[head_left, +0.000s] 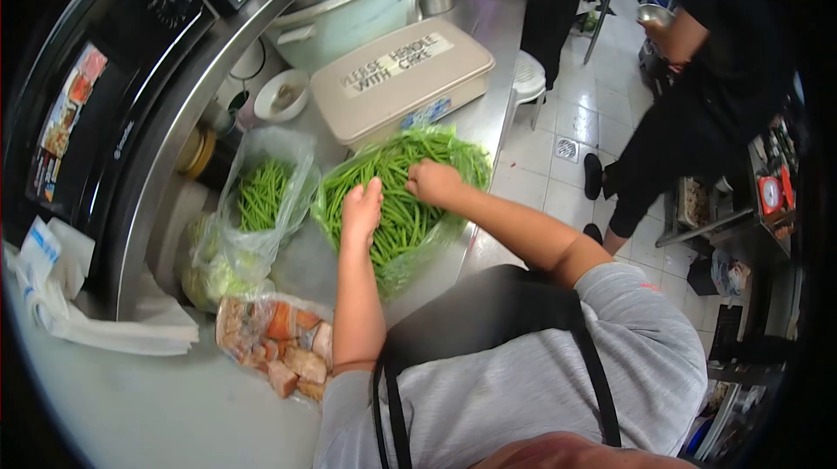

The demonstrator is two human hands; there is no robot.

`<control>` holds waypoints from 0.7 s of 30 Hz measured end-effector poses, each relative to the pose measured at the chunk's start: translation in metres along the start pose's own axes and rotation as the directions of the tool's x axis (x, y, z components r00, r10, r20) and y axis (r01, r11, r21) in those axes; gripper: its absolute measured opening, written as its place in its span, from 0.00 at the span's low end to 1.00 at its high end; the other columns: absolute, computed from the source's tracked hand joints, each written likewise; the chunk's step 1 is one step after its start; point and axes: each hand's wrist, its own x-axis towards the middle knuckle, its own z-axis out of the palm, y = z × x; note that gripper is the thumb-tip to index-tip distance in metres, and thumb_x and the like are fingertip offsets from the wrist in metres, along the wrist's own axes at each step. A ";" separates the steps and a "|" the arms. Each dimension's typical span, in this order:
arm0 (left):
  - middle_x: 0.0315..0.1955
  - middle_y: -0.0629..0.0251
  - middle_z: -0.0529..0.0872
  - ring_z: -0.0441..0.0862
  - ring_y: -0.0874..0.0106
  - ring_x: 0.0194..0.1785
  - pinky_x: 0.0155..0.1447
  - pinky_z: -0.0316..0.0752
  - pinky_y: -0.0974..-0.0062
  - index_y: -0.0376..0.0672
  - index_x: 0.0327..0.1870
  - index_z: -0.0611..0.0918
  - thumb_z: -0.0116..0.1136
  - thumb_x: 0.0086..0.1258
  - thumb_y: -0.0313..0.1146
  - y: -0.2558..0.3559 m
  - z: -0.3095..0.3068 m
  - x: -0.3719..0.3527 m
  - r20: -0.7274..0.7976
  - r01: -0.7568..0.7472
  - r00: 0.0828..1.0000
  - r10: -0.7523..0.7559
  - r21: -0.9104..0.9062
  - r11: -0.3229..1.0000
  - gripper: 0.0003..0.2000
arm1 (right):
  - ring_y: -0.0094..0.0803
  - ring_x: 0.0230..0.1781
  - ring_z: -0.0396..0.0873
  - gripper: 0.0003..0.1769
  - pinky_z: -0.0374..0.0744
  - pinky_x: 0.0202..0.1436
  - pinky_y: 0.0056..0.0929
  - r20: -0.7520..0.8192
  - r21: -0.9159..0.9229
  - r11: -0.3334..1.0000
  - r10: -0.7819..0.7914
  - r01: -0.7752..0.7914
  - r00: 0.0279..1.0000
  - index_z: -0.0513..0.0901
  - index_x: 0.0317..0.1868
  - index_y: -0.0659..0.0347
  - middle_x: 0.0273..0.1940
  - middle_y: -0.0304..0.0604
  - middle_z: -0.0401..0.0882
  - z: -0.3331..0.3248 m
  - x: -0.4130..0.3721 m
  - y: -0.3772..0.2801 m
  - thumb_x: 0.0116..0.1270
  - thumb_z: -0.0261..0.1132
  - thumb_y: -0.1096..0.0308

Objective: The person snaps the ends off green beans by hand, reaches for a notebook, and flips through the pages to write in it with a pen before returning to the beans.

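Note:
A large heap of green beans [404, 229] lies in an opened clear plastic bag [403, 270] on the steel counter. Over the left part of the heap is my left hand [362, 210], its fingers curled and the thumb pointing up. My right hand [433, 183] is closed over the upper middle of the beans, a short way from the left one. What either hand pinches, if anything, is hidden by the fingers. Just left of the heap, a second clear bag [272, 151] holds more green beans [263, 195].
A beige lidded box [403, 77] and a big pot [344, 20] stand behind the heap. Bagged pale leafy vegetables [218, 264] and a bag of orange-pink chunks [283, 343] lie at left. Two people [697, 94] [551, 7] stand at right on the tiled floor [575, 112].

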 end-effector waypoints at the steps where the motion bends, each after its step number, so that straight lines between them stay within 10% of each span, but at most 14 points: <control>1: 0.15 0.74 0.69 0.58 0.85 0.11 0.14 0.52 0.86 0.42 0.29 0.73 0.47 0.64 0.43 0.001 0.003 -0.001 -0.012 0.016 1.000 -0.016 -0.041 0.999 0.13 | 0.47 0.32 0.75 0.14 0.73 0.35 0.40 -0.059 0.055 0.998 -0.006 0.010 0.998 0.74 0.29 0.63 0.29 0.54 0.75 0.004 -0.002 0.002 0.56 0.53 0.59; 10: 0.24 0.72 0.73 0.62 0.87 0.17 0.18 0.57 0.89 0.41 0.38 0.74 0.45 0.66 0.39 0.019 0.029 -0.005 -0.178 -0.281 0.957 0.229 -0.381 0.881 0.11 | 0.50 0.29 0.74 0.09 0.72 0.32 0.39 -0.182 0.466 0.842 -0.210 0.273 0.960 0.68 0.35 0.64 0.29 0.54 0.75 -0.015 -0.012 -0.041 0.59 0.52 0.66; 16: 0.26 0.69 0.72 0.64 0.83 0.24 0.23 0.61 0.85 0.39 0.39 0.71 0.43 0.67 0.37 0.035 0.016 -0.009 -0.342 -0.374 0.919 0.197 -0.597 0.710 0.10 | 0.30 0.21 0.73 0.10 0.71 0.26 0.29 0.133 0.801 0.596 -0.081 -0.059 0.988 0.70 0.32 0.63 0.23 0.44 0.73 -0.002 -0.023 -0.033 0.60 0.54 0.64; 21: 0.28 0.68 0.74 0.65 0.81 0.26 0.27 0.63 0.83 0.40 0.40 0.72 0.41 0.67 0.37 0.032 0.029 -0.013 -0.276 -0.318 0.944 0.180 -0.615 0.722 0.11 | 0.22 0.19 0.69 0.10 0.69 0.24 0.24 -0.007 0.698 0.713 -0.092 0.070 0.996 0.71 0.30 0.63 0.21 0.38 0.72 -0.007 -0.023 -0.034 0.59 0.55 0.63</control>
